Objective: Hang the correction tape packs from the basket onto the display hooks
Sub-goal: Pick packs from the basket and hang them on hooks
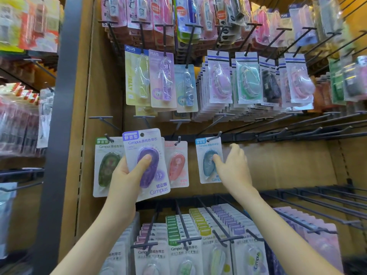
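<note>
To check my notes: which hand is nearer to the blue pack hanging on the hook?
Right. The right hand touches the blue pack; the left hand grips a purple pack further left.

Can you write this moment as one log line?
left hand: holds purple pack, not hung | right hand: thumb touches blue pack on hook | green pack, pink pack: hung
</note>
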### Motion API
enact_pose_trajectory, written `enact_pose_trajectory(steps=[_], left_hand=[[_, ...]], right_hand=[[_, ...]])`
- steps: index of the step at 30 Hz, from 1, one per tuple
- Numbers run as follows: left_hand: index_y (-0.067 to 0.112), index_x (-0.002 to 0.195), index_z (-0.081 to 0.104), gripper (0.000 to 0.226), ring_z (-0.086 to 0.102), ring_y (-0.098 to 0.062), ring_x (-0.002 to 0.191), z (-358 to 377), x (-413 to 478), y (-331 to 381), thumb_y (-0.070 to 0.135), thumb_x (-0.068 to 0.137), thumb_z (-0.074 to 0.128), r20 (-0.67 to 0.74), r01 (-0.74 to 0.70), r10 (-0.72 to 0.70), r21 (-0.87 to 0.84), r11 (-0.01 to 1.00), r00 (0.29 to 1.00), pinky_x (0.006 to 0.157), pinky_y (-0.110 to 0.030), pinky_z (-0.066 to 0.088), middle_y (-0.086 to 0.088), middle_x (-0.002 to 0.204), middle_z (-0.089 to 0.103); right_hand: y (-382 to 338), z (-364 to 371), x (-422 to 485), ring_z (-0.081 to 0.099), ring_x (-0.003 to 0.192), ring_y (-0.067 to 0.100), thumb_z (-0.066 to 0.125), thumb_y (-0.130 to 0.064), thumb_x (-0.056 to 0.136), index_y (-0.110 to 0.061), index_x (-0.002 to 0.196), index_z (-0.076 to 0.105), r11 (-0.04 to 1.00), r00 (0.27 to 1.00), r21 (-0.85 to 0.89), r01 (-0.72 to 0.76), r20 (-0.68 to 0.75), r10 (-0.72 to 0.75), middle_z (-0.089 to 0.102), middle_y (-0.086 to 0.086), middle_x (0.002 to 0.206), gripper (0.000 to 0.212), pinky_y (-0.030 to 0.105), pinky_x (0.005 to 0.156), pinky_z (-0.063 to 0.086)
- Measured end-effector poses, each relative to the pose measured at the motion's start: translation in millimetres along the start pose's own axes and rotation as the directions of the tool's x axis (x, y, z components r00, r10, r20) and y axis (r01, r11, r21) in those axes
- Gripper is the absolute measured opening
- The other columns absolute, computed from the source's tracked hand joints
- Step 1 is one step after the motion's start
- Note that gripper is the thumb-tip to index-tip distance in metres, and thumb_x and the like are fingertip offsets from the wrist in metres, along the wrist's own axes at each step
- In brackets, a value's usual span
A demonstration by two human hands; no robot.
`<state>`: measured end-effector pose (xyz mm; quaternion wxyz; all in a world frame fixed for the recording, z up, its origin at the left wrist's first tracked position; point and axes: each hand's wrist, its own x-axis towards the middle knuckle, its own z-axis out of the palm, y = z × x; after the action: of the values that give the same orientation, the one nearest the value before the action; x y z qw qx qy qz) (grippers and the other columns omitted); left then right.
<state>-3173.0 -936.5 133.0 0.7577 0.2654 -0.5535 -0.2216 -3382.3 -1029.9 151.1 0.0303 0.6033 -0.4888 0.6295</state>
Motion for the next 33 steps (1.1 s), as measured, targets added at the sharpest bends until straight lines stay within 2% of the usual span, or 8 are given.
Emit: enact_pose_trajectory(steps=[2, 4, 6, 10, 14, 21, 24, 33], left_hand=[[0.023, 0.120, 0.062, 0.033, 0.071, -0.020, 0.094, -2.8, -1.3, 1.3, 0.028, 0.087, 0.063, 0.000, -0.014, 0.014, -0.011, 1.000, 1.000, 0.076, -0.041, 0.058, 0.000, 0.105, 0.074], [0.022, 0.121, 0.061, 0.041, 0.071, -0.020, 0.094, -5.0, -3.0, 4.0, 0.032, 0.082, 0.063, 0.011, -0.033, 0.033, -0.008, 0.999, 0.999, 0.075, -0.040, 0.058, 0.000, 0.106, 0.073], [0.022, 0.122, 0.060, 0.047, 0.071, -0.019, 0.094, -7.4, -3.6, 6.0, 0.036, 0.077, 0.063, 0.014, -0.055, 0.054, 0.006, 0.998, 0.998, 0.075, -0.039, 0.058, 0.000, 0.106, 0.073], [0.024, 0.121, 0.060, 0.046, 0.071, -0.020, 0.096, -14.9, -3.6, 8.5, 0.038, 0.077, 0.063, 0.017, -0.073, 0.072, 0.025, 0.997, 0.997, 0.075, -0.039, 0.059, 0.001, 0.106, 0.073], [0.025, 0.119, 0.059, 0.045, 0.071, -0.021, 0.096, -20.6, -2.7, 12.3, 0.037, 0.076, 0.064, 0.018, -0.066, 0.066, 0.024, 0.997, 0.998, 0.077, -0.042, 0.059, 0.001, 0.105, 0.073], [0.025, 0.121, 0.058, 0.049, 0.071, -0.021, 0.097, -21.5, 0.5, 11.5, 0.039, 0.075, 0.064, 0.023, -0.079, 0.078, 0.031, 0.996, 0.997, 0.080, -0.044, 0.059, 0.001, 0.107, 0.073], [0.025, 0.122, 0.058, 0.051, 0.071, -0.021, 0.098, -20.8, 3.4, 8.9, 0.041, 0.074, 0.064, 0.027, -0.087, 0.086, 0.042, 0.995, 0.996, 0.080, -0.043, 0.059, 0.001, 0.108, 0.072], [0.025, 0.121, 0.058, 0.047, 0.071, -0.019, 0.096, -25.5, 6.3, 5.0, 0.038, 0.076, 0.063, 0.023, -0.089, 0.088, 0.045, 0.995, 0.996, 0.075, -0.037, 0.060, 0.002, 0.106, 0.073]], right_hand=[[-12.4, -6.6, -19.8, 0.050, 0.107, 0.016, 0.059, -0.027, 0.094, -0.019, 0.112, 0.041, 0.985, 0.981, 0.016, 0.172, -0.095, -0.170, 0.047, -0.001, 0.111, 0.028, 0.024, 0.077, 0.045], [-30.1, -3.3, -30.9, 0.050, 0.098, 0.006, 0.061, -0.024, 0.093, -0.024, 0.106, 0.041, 0.938, 0.949, 0.151, 0.312, -0.010, -0.314, 0.046, -0.010, 0.104, 0.024, 0.015, 0.074, 0.041], [-48.2, 6.0, -30.1, 0.046, 0.106, -0.003, 0.064, -0.021, 0.092, -0.026, 0.126, 0.041, 0.885, 0.898, 0.256, 0.389, 0.110, -0.427, 0.045, -0.013, 0.118, 0.041, 0.008, 0.086, 0.040], [-71.2, 12.6, -6.1, 0.028, 0.137, 0.006, 0.070, -0.012, 0.086, -0.024, 0.150, 0.019, 0.829, 0.860, 0.372, 0.417, 0.134, -0.493, 0.028, -0.003, 0.152, 0.083, 0.023, 0.111, 0.025], [-76.9, 10.8, 15.7, 0.025, 0.142, 0.012, 0.067, -0.009, 0.088, -0.027, 0.147, 0.020, 0.806, 0.773, 0.250, 0.537, 0.236, -0.589, 0.025, -0.002, 0.155, 0.077, 0.024, 0.114, 0.020], [-78.5, 11.2, 29.3, 0.056, 0.109, 0.018, 0.059, -0.006, 0.094, -0.017, 0.125, 0.043, 0.772, 0.711, 0.103, 0.628, 0.327, -0.622, 0.053, 0.001, 0.120, 0.036, 0.020, 0.088, 0.038], [-78.1, 11.0, 28.6, 0.056, 0.097, 0.017, 0.056, -0.007, 0.095, -0.015, 0.123, 0.043, 0.751, 0.697, 0.075, 0.656, 0.319, -0.642, 0.055, 0.005, 0.111, 0.032, 0.025, 0.086, 0.045], [-80.1, 18.4, 32.7, 0.050, 0.063, 0.013, 0.057, -0.008, 0.094, -0.017, 0.113, 0.037, 0.716, 0.683, -0.004, 0.699, 0.300, -0.665, 0.042, -0.005, 0.079, 0.029, 0.011, 0.060, 0.038]])
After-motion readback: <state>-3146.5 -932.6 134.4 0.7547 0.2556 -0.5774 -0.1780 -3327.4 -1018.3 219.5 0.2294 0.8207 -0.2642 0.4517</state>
